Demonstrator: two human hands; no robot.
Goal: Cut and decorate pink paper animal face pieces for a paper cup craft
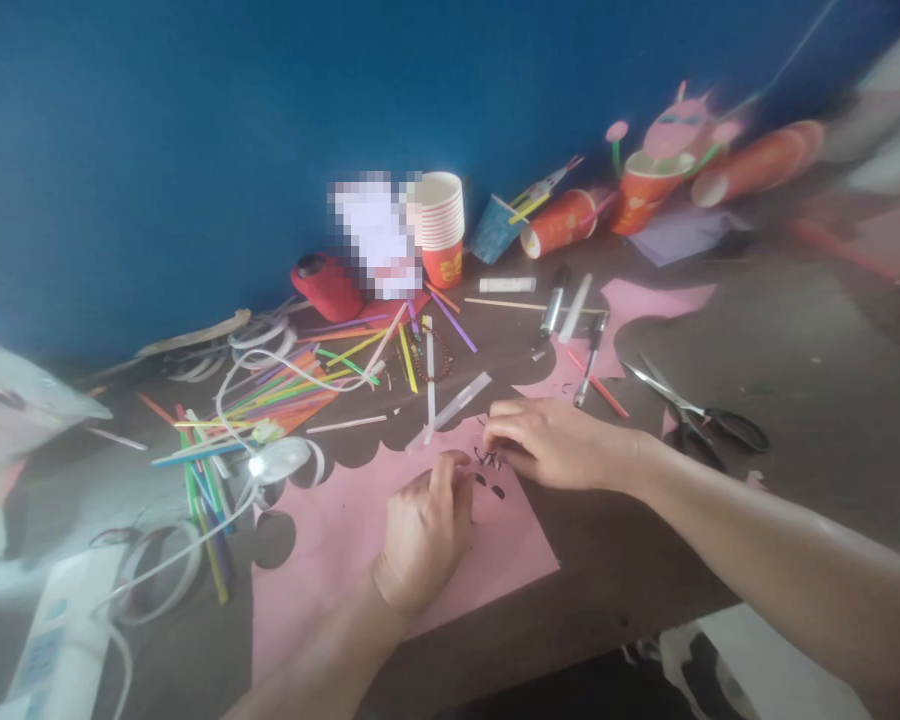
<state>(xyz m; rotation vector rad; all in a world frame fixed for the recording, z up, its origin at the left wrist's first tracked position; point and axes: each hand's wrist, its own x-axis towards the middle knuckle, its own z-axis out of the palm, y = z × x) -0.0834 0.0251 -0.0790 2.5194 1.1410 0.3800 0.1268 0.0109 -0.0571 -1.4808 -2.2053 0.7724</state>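
Both my hands rest on a pink paper sheet with scalloped cut edges, lying on the dark table. My left hand is curled, its fingertips pressed on the paper. My right hand pinches a tiny dark piece against the sheet. Two small black oval bits lie on the paper between the hands.
Scissors lie to the right. Pens, colored straws, a red spool, stacked paper cups and cup crafts crowd the back by the blue wall. A power strip and white cable sit at left.
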